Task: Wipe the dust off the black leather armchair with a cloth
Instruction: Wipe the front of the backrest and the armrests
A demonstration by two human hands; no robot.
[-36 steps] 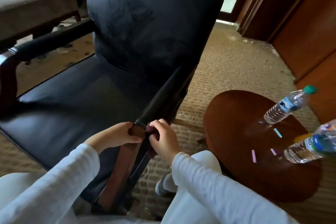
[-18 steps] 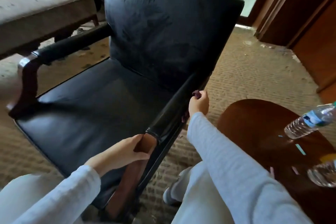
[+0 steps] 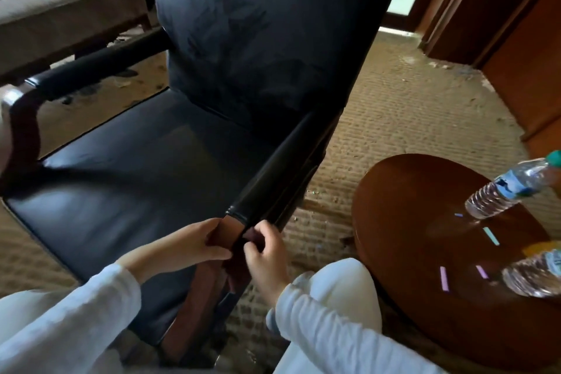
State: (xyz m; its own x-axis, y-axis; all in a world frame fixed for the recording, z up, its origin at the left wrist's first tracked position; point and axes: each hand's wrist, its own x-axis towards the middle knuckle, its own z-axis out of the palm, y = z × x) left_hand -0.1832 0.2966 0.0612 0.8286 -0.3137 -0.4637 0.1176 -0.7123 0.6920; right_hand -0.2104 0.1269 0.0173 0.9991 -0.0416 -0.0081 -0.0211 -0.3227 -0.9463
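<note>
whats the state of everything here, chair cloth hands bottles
armchair, upright, backrest streaked with dust
armrest, gripped at its wooden front by the left hand
cloth, bunched in the right hand, against the armrest's outer side
green-capped bottle, capped, standing on the round table
nearer bottle, standing, cap not visible

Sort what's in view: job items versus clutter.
Job: black leather armchair; cloth, pinched in the right hand; left hand, gripping the armrest's wooden front.
Lying about: round wooden table; green-capped water bottle; second water bottle; paper strips.
</note>
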